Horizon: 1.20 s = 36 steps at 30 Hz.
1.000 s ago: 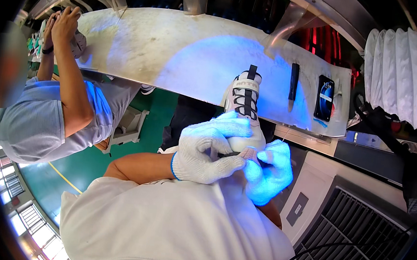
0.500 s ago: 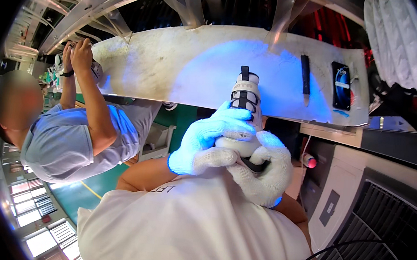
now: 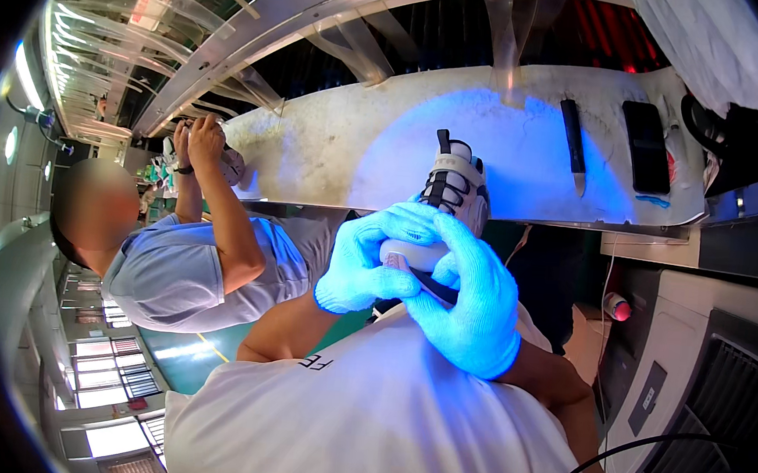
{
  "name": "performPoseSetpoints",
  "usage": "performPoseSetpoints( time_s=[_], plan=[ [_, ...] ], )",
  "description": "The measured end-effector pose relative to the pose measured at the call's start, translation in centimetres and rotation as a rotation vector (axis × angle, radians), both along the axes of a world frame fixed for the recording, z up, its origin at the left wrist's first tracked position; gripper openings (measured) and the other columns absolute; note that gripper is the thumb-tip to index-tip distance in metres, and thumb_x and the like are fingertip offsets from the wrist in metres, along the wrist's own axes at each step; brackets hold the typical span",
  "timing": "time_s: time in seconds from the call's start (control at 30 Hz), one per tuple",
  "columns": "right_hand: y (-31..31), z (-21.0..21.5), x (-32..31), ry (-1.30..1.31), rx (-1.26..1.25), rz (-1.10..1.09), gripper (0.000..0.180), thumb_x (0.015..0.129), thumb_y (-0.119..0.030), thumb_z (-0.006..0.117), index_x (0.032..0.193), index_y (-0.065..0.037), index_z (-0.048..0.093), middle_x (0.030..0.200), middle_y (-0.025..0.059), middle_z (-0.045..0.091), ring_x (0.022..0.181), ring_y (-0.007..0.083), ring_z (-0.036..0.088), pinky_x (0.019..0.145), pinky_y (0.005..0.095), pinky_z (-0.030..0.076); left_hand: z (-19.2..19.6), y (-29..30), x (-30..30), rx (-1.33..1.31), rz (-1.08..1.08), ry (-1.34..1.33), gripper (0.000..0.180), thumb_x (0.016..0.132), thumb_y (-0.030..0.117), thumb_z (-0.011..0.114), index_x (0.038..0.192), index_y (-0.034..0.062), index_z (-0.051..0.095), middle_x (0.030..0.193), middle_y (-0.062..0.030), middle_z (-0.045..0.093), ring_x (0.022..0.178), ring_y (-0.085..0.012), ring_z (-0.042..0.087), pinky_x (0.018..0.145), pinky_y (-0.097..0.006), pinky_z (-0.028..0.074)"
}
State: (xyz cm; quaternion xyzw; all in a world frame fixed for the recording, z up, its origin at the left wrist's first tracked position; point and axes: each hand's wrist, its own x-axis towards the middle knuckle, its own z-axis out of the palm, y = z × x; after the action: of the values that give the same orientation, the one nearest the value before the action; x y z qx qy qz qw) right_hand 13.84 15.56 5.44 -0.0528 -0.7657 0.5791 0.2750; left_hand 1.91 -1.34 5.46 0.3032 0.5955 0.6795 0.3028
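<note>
By the near edge of the table (image 3: 314, 163), the shoe (image 3: 458, 188) is gripped round its toe by the left hand (image 3: 364, 257) and the right hand (image 3: 477, 307), whose fingers have been brought over it (enclosing the toe more fully).

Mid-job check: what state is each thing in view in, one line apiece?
Left hand, gloved, closed on the shoe's toe end
Right hand, gloved, closed on the toe end from the other side
White shoe, laced, toe toward the wearer; resting on the bench or not, cannot tell
Knife, lying flat, blade bare
Phone, lying flat, screen dark
Bench, partly lit blue
Co-worker's hands, raised together
</note>
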Motion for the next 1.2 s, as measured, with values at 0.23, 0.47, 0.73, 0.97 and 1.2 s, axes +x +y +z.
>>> performPoseSetpoints(
  time_s=[0.23, 0.47, 0.73, 0.97, 1.2],
  plan=[
    [1.8, -1.0, -1.4, 0.075, -0.036, -0.021, 0.064, 0.089, -0.041, 0.097, 0.136, -0.008, 0.069, 0.101, 0.0131, 0.075, 0.088, 0.0324, 0.076, 0.074, 0.0462, 0.063, 0.3, 0.9, -1.1, -0.027, 0.012, 0.163, 0.049, 0.080, 0.019, 0.098, 0.121, -0.0029, 0.080, 0.128, -0.0184, 0.078, 0.128, -0.0331, 0.069, 0.116, -0.051, 0.049],
    [3.0, -1.7, -3.0, 0.093, -0.101, 0.039, 0.060, 0.082, -0.037, 0.101, 0.124, -0.009, 0.069, 0.097, 0.0121, 0.074, 0.087, 0.0327, 0.077, 0.074, 0.0454, 0.063, 0.1, 1.3, -3.0, -0.050, 0.019, 0.160, 0.053, 0.072, 0.017, 0.100, 0.117, -0.0032, 0.080, 0.122, -0.0193, 0.080, 0.123, -0.0354, 0.071, 0.115, -0.052, 0.050],
    [2.3, -3.0, -4.6, 0.084, -0.029, 0.023, 0.065, 0.073, -0.036, 0.107, 0.119, -0.009, 0.069, 0.101, 0.0110, 0.073, 0.087, 0.0296, 0.075, 0.075, 0.0421, 0.062, 0.0, 0.2, -4.7, -0.059, -0.017, 0.062, 0.051, 0.071, 0.015, 0.099, 0.114, 0.0001, 0.077, 0.122, -0.0184, 0.079, 0.128, -0.0374, 0.069, 0.117, -0.055, 0.049],
    [1.3, -3.9, -5.3, 0.066, -0.011, 0.059, 0.073, 0.067, -0.035, 0.108, 0.123, -0.010, 0.066, 0.107, 0.0113, 0.073, 0.097, 0.0316, 0.076, 0.081, 0.0449, 0.062, 4.8, 1.0, -3.3, -0.349, 0.029, -0.004, 0.047, 0.079, -0.001, 0.095, 0.117, 0.0031, 0.067, 0.134, -0.0185, 0.072, 0.133, -0.0306, 0.067, 0.115, -0.050, 0.056],
    [1.3, -6.7, -2.8, 0.085, 0.003, -0.055, 0.091, 0.071, -0.043, 0.106, 0.141, -0.007, 0.061, 0.110, 0.0126, 0.065, 0.095, 0.0333, 0.070, 0.075, 0.0449, 0.061, 4.9, 1.4, -2.7, -0.373, 0.106, 0.056, 0.044, 0.077, 0.003, 0.096, 0.115, 0.0001, 0.074, 0.135, -0.0174, 0.074, 0.140, -0.0295, 0.063, 0.121, -0.048, 0.050]
  ],
)
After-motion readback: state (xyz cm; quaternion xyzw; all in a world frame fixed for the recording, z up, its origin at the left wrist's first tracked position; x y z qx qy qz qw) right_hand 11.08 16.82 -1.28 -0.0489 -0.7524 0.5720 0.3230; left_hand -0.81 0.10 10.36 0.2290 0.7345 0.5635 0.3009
